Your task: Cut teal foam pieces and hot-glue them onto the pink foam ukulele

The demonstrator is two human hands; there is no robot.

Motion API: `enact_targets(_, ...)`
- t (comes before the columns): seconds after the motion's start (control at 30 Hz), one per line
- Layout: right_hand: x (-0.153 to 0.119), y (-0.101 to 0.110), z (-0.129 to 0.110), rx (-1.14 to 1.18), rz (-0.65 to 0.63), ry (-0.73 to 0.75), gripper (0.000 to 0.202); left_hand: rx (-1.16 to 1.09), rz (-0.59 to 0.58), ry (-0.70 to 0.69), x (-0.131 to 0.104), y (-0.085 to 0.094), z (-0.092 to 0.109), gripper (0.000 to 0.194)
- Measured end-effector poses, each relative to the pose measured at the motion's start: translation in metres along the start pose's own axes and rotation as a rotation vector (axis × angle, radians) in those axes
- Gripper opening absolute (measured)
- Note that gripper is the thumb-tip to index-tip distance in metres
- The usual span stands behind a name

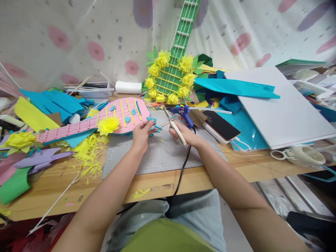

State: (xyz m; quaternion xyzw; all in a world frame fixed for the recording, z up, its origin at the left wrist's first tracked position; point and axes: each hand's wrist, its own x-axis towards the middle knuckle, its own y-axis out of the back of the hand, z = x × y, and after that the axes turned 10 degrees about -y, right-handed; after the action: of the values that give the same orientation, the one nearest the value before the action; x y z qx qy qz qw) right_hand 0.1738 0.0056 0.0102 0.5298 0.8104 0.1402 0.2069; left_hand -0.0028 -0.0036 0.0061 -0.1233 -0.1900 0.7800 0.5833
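My left hand (pixel 141 134) pinches a small piece of blue paper (pixel 151 119) above the grey cutting mat (pixel 123 157). In my right hand (pixel 184 133) is a pair of scissors (pixel 177 130) with pale handles, its blades pointing up and away from me. Just left of my left hand lies a pink paper guitar (pixel 122 113) with yellow strips, blue leaf shapes and a yellow flower (pixel 108 126). A blue glue gun (pixel 183 113) rests beyond my right hand, its black cord running down over the table edge.
A green paper guitar (pixel 168 78) ringed with yellow flowers stands at the back. To the right are a phone (pixel 222 123) on a white power bank, a white board (pixel 283 112) and a cup (pixel 306 155). Yellow paper scraps (pixel 89 152) and blue crepe paper (pixel 56 105) lie on the left.
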Motion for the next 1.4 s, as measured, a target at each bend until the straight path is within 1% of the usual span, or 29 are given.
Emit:
enact_targets(0.1,-0.0066,0.0067,-0.0031,-0.297,-0.037,-0.039,0.048,-0.030,0.015,-0.002,0.0025,0.0013,0.0047,0.033)
enact_targets(0.13,-0.0075,0.0067,-0.0042,-0.361,-0.054,-0.057,0.047,-0.034,0.013,-0.003,0.0025,0.0013,0.0057,0.033)
enact_targets(0.2,-0.0076,0.0050,-0.0058,-0.414,-0.088,-0.059,0.047,-0.024,0.005,-0.002,0.0018,0.0008,0.0066,0.033)
enact_targets(0.37,-0.0044,0.0011,-0.0052,-0.341,-0.155,0.039,0.048,0.016,-0.003,-0.024,0.0001,-0.0006,0.0051,0.033)
enact_targets(0.47,-0.0036,0.0010,-0.0043,-0.338,-0.152,0.032,0.048,0.032,-0.003,-0.031,0.0000,-0.0012,0.0039,0.031)
enact_targets(0.6,-0.0030,0.0011,-0.0034,-0.337,-0.133,0.037,0.046,0.070,-0.032,-0.017,-0.0001,-0.0011,0.0030,0.029)
enact_targets(0.93,-0.0062,0.0008,-0.0062,-0.199,-0.148,0.022,0.046,0.052,-0.059,0.024,0.0009,0.0003,0.0058,0.029)
enact_targets(1.03,-0.0060,0.0004,-0.0049,-0.167,-0.152,0.019,0.046,0.050,-0.084,0.046,0.0016,0.0014,0.0068,0.028)
enact_targets(1.17,-0.0045,0.0008,-0.0019,-0.171,-0.148,0.009,0.045,0.032,-0.117,0.071,0.0034,0.0036,0.0075,0.027)
enact_targets(1.4,-0.0060,0.0040,-0.0017,-0.159,-0.155,0.020,0.044,0.046,-0.133,0.103,0.0055,0.0045,0.0102,0.023)
